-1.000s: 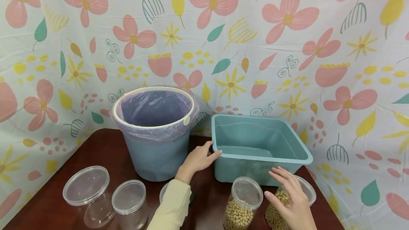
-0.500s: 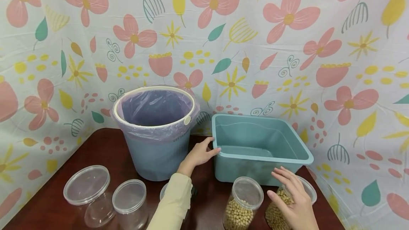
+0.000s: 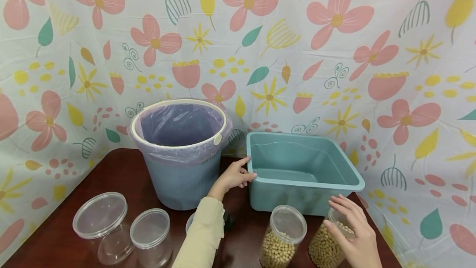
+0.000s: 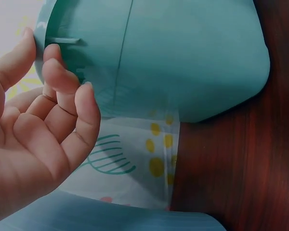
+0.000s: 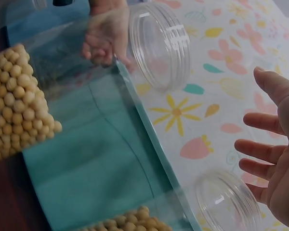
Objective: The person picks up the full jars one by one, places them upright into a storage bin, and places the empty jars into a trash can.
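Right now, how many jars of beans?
2: one jar in front of the tub, another jar partly behind the right hand. Contents of the container behind the left sleeve: hidden.

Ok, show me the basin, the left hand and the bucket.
Basin (image 3: 284, 195): head view, on its front wall.
Left hand (image 3: 232, 177): head view, on the back of the hand.
Bucket (image 3: 182, 185): head view, on its outer wall.

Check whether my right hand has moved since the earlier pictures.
Yes. In the head view, your right hand has shifted rightward, toward the near right corner of the teal tub.
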